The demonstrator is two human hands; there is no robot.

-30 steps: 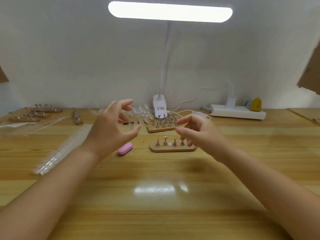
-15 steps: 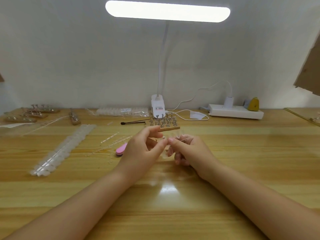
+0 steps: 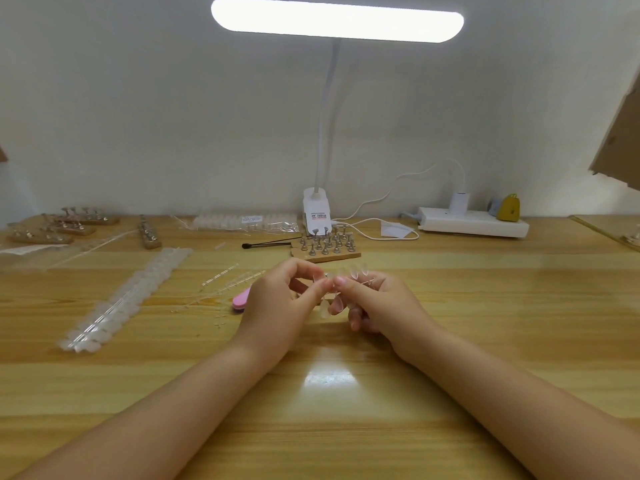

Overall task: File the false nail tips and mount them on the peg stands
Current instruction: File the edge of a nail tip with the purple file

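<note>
My left hand (image 3: 277, 306) and my right hand (image 3: 384, 306) meet above the middle of the wooden table, both pinching a clear strip of false nail tips (image 3: 349, 273). Some tips stick up above my right fingers, others hang below at the gap between the hands. A pink nail file (image 3: 240, 299) lies on the table, partly hidden behind my left hand. A wooden peg stand (image 3: 325, 244) with several metal pegs sits just behind my hands. A long pile of clear nail tips (image 3: 128, 296) lies to the left.
More peg stands (image 3: 62, 226) rest at the far left, one alone (image 3: 149, 233) beside them. A bagged tip pack (image 3: 246, 221), a black brush (image 3: 266, 243), a lamp base (image 3: 317, 213) with cable and a white power strip (image 3: 472, 225) line the back. Empty clear sprues (image 3: 225, 277) lie left of my hands.
My hands came down from spread apart above the stands and closed together on the strip of tips. The single-row peg stand seen earlier is now hidden behind them.
</note>
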